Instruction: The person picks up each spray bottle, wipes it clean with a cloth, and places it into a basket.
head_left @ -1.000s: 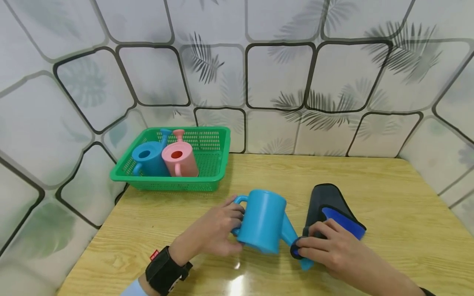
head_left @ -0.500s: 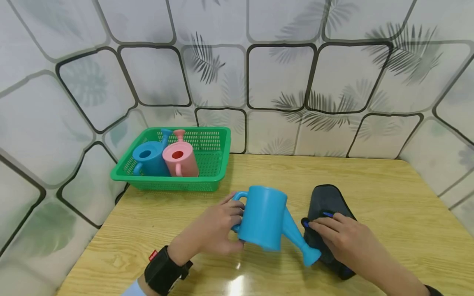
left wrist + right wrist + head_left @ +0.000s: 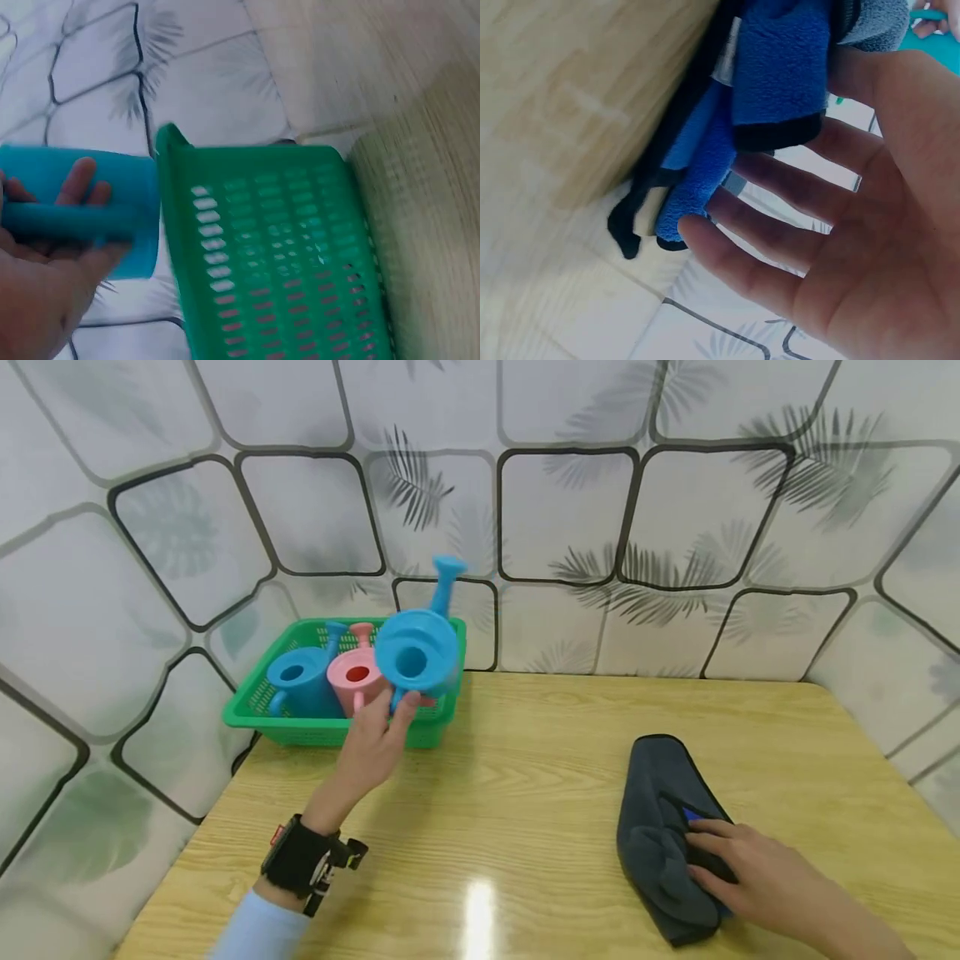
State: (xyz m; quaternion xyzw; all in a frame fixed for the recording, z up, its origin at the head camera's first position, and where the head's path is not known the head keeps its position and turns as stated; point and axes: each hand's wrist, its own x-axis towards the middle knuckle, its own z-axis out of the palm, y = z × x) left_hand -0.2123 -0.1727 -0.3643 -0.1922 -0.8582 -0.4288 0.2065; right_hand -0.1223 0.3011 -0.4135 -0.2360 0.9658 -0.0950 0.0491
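My left hand grips the handle of a light blue watering can held over the right part of the green basket. The can's top opening faces me and its spout points up and away. In the left wrist view, fingers curl round the handle, and the can overlaps the edge of the basket. My right hand lies at the right side of a dark grey cloth with a blue fuzzy lining. In the right wrist view its fairly straight fingers reach behind the blue flap.
Inside the basket, a darker blue watering can stands left of a pink watering can. The basket sits at the back left of the wooden table, close to the patterned wall.
The left hand has carried the light blue can up, left and away to the basket, turning its spout upward. The right hand has moved down and right; the cloth lies more bunched, its grey side up.
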